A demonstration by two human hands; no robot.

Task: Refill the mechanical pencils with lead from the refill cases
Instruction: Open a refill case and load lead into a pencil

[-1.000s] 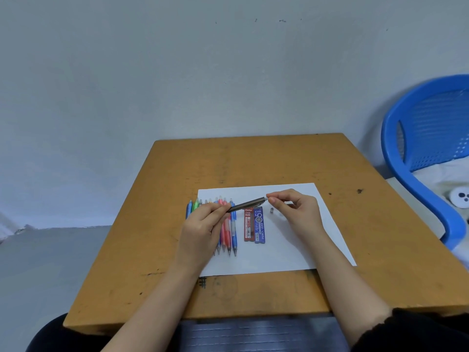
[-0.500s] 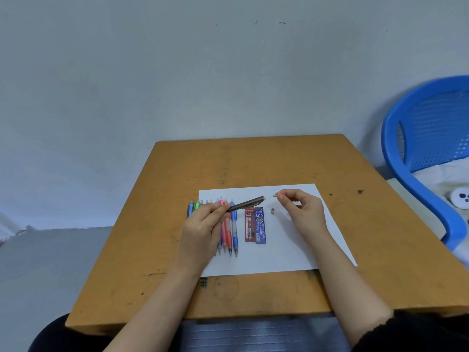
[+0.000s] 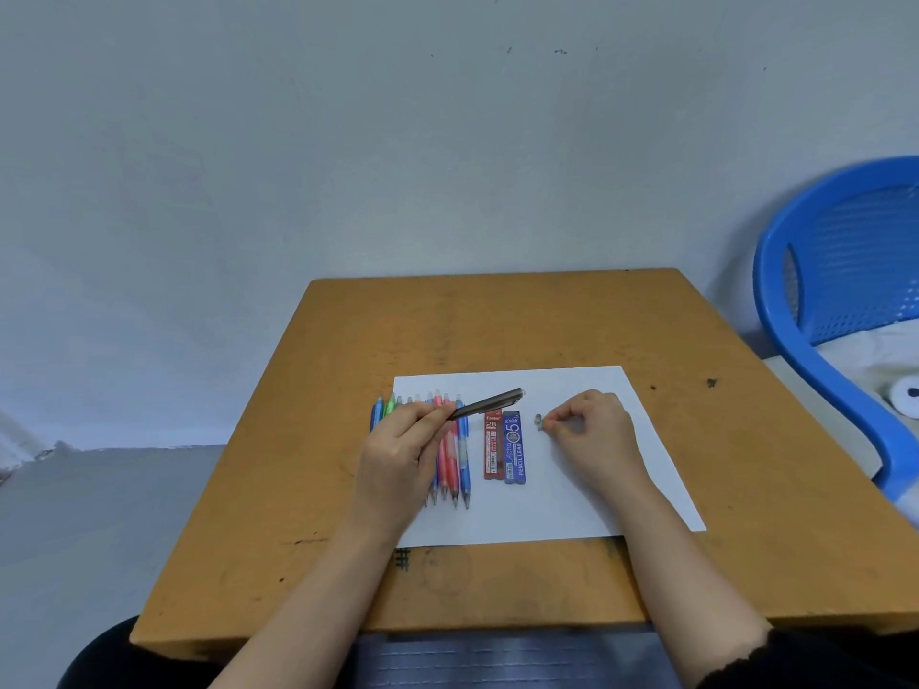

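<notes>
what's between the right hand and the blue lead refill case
Only the small grey cap at the right hand's fingertips; past it, bare white paper reaches the blue refill case. The left hand's dark pencil hangs farther back, off that line.

A wooden table (image 3: 547,330) is standing against a pale wall (image 3: 398,141), with a white sheet (image 3: 572,509) lying on its near half. A blue chair (image 3: 785,310) is sitting at the right, holding white cloth (image 3: 865,350).
</notes>
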